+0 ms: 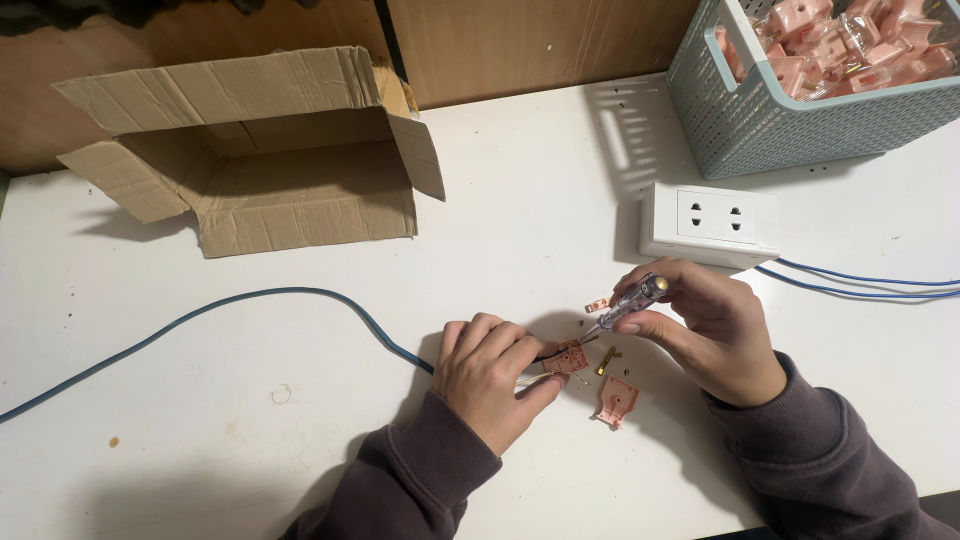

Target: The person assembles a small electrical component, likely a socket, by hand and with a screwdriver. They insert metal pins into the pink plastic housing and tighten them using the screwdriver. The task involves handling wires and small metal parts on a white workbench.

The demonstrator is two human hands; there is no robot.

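Two hands work a screwdriver into a small pink plug part on a white table.

The left hand (492,375) pinches the pink plug part (567,357) between thumb and fingers, holding it just above the table (300,420), with a blue cable (200,315) leading in under the hand. The right hand (705,325) grips a clear-handled screwdriver (628,305), its tip touching the part from the right. A pink cover (616,400) and a small brass piece (606,361) lie just beside the part, between both hands. A white socket (708,222), a basket (740,130) of pink parts and an open cardboard box (270,160) sit further back.
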